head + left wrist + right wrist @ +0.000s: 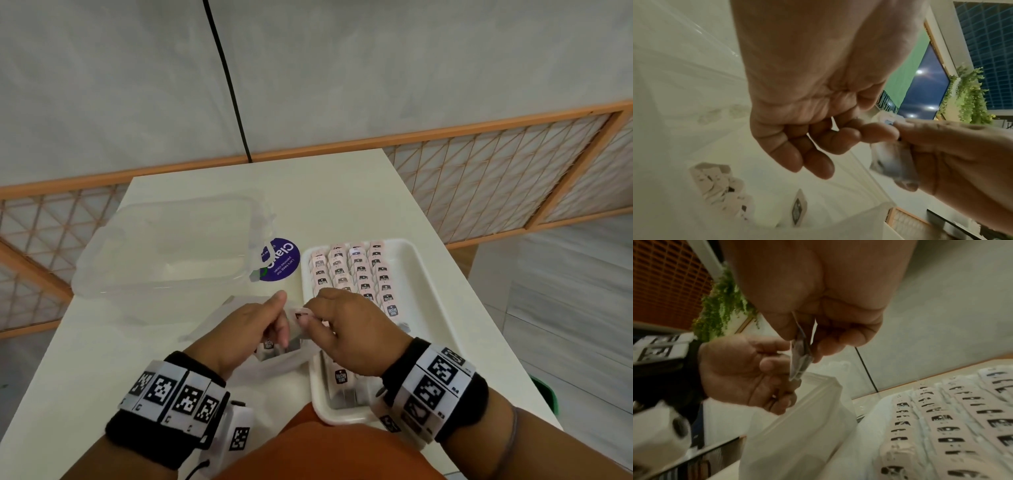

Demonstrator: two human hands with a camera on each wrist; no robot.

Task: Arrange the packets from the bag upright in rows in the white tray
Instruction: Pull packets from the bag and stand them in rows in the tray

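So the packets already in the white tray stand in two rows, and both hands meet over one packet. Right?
Not two rows: the head view shows four rows of packets in the white tray. The rest holds.

surface: white table (342, 192) carrying everything | lying on it: white tray (426, 274) sitting at right, clear plastic bag (274, 363) lying at near centre just beside tray, translucent lidded container (164, 253) resting at left, round purple sticker (282, 262) showing between container and tray

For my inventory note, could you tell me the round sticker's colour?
Purple with white lettering; the round sticker shows best in the head view.
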